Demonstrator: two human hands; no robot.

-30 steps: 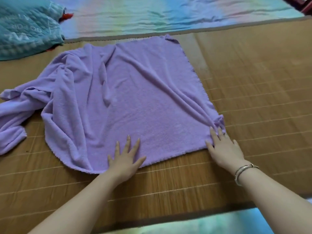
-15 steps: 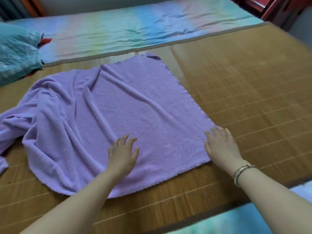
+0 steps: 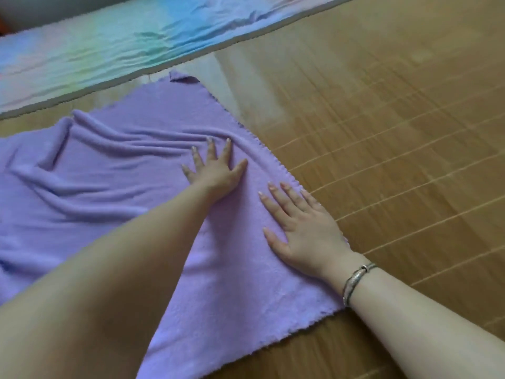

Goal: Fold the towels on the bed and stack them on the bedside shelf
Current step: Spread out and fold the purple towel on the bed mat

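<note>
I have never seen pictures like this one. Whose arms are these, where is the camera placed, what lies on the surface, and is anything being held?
The camera sits on a person's head and looks forward and down, so the two arms are the person's own. A purple towel lies spread on a woven bamboo mat on the bed. The left hand and the right hand, which has a bracelet at its wrist, both press flat on the towel. Nothing is gripped. A pastel sheet lies beyond the mat.
</note>
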